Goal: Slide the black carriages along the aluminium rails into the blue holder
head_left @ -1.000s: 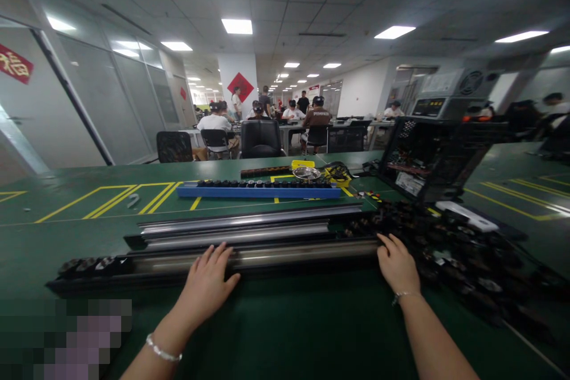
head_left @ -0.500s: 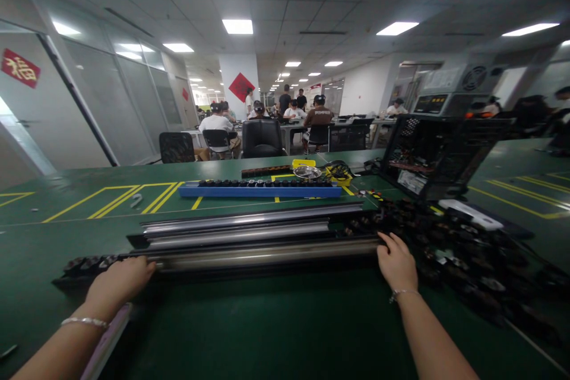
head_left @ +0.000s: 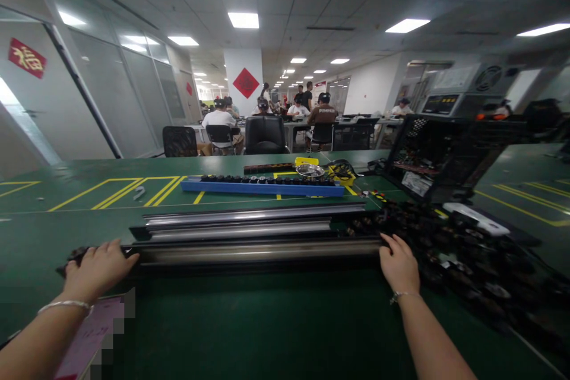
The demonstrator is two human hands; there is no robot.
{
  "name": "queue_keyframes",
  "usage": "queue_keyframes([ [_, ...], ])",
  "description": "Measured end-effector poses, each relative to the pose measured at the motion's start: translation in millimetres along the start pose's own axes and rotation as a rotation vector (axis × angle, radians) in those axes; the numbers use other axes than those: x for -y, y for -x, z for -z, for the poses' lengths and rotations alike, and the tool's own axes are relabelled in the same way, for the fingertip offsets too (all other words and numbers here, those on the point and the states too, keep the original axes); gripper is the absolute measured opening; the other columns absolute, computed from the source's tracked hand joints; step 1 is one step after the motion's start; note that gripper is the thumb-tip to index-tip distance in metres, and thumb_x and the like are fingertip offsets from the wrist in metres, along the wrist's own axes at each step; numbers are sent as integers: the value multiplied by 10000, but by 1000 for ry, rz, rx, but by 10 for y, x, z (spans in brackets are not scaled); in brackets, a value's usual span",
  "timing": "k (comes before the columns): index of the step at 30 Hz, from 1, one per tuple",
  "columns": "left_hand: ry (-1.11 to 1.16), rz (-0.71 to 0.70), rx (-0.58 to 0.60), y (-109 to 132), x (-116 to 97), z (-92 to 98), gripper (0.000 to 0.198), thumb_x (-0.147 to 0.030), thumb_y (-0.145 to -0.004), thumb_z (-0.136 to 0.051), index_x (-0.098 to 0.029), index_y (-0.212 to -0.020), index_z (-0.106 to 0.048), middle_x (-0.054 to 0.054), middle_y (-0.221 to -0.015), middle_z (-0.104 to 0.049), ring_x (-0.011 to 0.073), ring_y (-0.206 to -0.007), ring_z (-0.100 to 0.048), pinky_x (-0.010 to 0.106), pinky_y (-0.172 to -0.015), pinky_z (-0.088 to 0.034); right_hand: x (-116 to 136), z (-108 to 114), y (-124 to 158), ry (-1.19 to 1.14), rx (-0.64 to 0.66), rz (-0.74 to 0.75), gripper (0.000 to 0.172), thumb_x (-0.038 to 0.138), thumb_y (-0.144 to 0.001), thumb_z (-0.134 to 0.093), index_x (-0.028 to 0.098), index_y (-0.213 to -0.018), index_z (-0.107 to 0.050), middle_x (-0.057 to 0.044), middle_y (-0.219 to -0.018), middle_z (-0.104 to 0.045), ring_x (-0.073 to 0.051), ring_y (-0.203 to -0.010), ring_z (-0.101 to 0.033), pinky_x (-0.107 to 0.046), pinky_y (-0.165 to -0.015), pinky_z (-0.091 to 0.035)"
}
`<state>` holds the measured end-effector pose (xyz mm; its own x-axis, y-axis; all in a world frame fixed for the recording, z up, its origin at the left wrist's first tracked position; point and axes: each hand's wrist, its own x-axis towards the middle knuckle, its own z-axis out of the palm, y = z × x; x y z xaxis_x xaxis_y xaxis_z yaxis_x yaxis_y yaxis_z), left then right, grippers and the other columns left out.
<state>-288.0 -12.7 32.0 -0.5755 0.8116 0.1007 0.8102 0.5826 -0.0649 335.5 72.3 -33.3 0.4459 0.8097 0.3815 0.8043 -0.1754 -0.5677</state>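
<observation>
Resting left hand (head_left: 98, 267) spread at eight o'clock, right hand (head_left: 399, 266) at four, grip unclear, I could tilt the tray (head_left: 267, 253) pressing unevenly.

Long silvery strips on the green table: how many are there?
3: the front strip between the left hand and right hand, then a middle strip and a far strip behind it.

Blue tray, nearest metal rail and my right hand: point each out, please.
Blue tray (head_left: 262, 188): head view, middle of its front wall.
Nearest metal rail (head_left: 262, 252): head view, middle of its shiny face.
Right hand (head_left: 399, 265): head view, back of the hand.
</observation>
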Motion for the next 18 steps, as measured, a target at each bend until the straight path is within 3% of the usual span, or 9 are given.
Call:
queue_keyframes([
  [7,-22,-47,-10,53,-46,17,530,-379,-839,-275,-52,-1228,-426,202,-1294,-493,331,-1203,-406,520,-950,-303,-4,9,-4,-8,2,-16,456,316,-769,-349,228,-1121,-625,-77,-1304,-470,-268,-1153,-462,-424,-992,-343],
  [12,-4,-115,107,6,-74,63,428,-295,-840,-261,-43,-1110,-477,231,-1186,-566,289,-1058,-541,361,-820,-402,5,9,7,-1,5,-13,471,314,-778,-325,219,-1135,-617,-85,-1310,-465,-267,-1164,-452,-428,-993,-341],
  [18,-1,-142,220,-43,-155,204,337,-276,-811,-325,-99,-975,-561,159,-964,-676,251,-850,-628,290,-691,-417,36,26,23,13,22,-39,479,316,-777,-326,232,-1155,-608,-82,-1325,-449,-282,-1156,-452,-447,-975,-352],
])
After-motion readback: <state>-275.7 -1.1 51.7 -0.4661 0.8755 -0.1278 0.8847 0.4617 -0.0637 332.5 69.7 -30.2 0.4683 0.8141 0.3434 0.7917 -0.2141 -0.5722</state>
